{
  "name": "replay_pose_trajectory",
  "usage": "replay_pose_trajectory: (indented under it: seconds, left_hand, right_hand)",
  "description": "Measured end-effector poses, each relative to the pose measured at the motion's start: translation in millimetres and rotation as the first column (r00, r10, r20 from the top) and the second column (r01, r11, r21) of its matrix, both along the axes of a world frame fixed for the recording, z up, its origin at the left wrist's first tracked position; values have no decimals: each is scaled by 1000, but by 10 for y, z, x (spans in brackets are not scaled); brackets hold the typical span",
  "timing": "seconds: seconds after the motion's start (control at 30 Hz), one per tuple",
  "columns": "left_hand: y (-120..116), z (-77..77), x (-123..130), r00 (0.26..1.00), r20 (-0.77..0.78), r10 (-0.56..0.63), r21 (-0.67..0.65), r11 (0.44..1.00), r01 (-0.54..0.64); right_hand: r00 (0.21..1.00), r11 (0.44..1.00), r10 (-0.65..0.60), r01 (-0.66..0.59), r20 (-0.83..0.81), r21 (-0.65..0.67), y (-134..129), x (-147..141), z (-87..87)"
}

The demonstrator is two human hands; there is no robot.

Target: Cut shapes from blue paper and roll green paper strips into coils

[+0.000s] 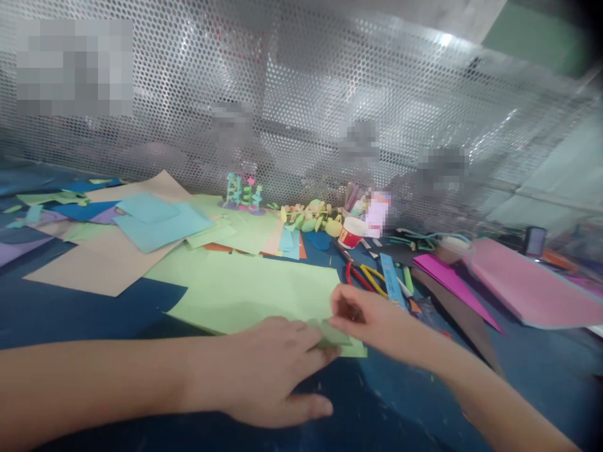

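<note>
A large sheet of light green paper [264, 282] lies on the dark blue table in front of me, with a narrow folded strip [336, 338] along its near right edge. My left hand [277, 370] rests palm down on the near edge of the sheet, fingers stretched over the strip and thumb spread apart. At the strip's right end is my right hand [360, 311], its fingers curled in and the thumb tip against the paper. The left hand covers part of the sheet's near edge.
Scissors with red and yellow handles [372, 279], a blue ruler [392, 279] and a red-and-white cup [352, 232] stand beyond my right hand. Coloured paper sheets [108, 260] overlap at left. Small paper flowers [242, 194] stand before a perforated metal screen [301, 81]. A pink board [532, 282] lies right.
</note>
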State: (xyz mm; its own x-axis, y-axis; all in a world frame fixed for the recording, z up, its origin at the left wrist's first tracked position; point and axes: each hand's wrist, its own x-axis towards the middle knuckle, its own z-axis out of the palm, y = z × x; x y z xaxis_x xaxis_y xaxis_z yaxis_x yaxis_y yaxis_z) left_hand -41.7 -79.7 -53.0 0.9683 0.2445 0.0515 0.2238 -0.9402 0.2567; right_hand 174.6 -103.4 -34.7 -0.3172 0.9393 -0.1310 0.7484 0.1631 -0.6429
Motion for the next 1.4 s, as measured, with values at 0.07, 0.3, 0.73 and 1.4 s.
replay_pose_trajectory:
  seconds: [0.07,0.3,0.73,1.4]
  left_hand:
    - [95,84,-99,1000,-12,-11,-103,995,10]
    - [522,-32,-530,997,73,24,-387,922,6]
    - [659,-154,-733,990,25,137,-660,746,-87]
    - [539,-13,-750,998,-37,44,-352,935,-54]
  right_hand:
    - [999,999,22,-23,-44,-26,-12,-165,-134]
    - [992,990,105,-111,69,88,-62,-338,-320]
    - [933,916,344,-358,107,182,-31,-306,-352]
    - [876,832,378,-463,299,304,-112,-260,-390]
